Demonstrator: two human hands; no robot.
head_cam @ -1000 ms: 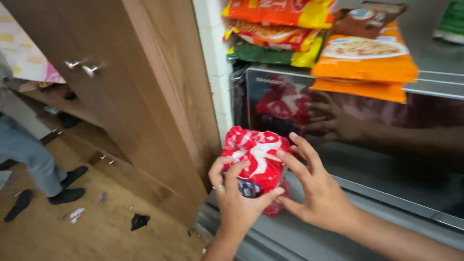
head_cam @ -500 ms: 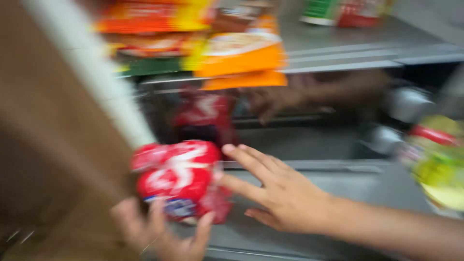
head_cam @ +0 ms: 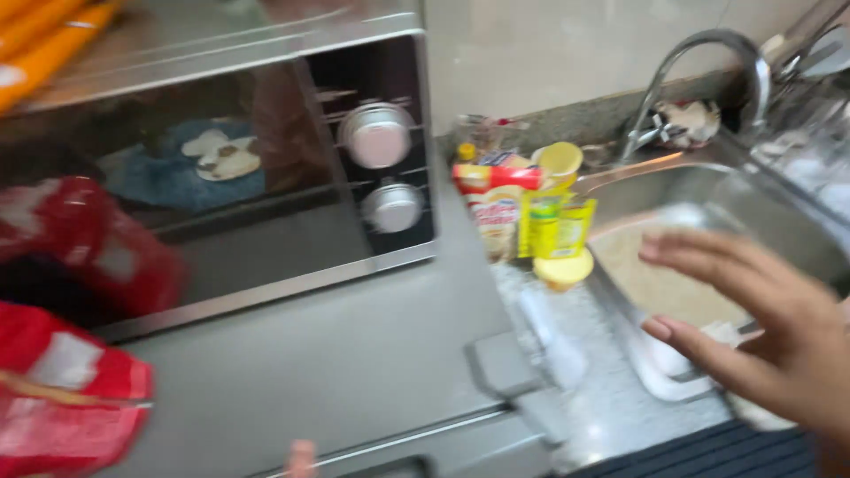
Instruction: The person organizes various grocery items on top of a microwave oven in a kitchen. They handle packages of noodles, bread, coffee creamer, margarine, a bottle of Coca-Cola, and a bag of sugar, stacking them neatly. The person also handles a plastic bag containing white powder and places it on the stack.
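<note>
**Red packet at lower left, open hand at right**

Red and white, a crinkled snack packet [head_cam: 66, 403] sits at the lower left edge of the frame, blurred; a fingertip [head_cam: 301, 456] shows at the bottom edge just right of it, and whether the left hand grips the packet cannot be told. At the right of the frame the right hand [head_cam: 761, 341] hangs with fingers spread loosely apart, palm turned left, holding nothing and touching nothing that can be made out.

Between packet and hand lies a grey worktop [head_cam: 354, 354], bare across the middle of the frame. Behind it, in the upper left, stands a small oven [head_cam: 266, 177] with a dark glass door that mirrors the red packet, and two round metal knobs [head_cam: 376, 134] down its right side.

Right of the oven, near the centre, a group of yellow and red bottles and pouches [head_cam: 531, 208] stands close together at the rim of a steel sink [head_cam: 637, 190]. A curved tap [head_cam: 708, 53] arches over the basin in the upper right, and the basin floor looks pale and wet, details blurred
</note>
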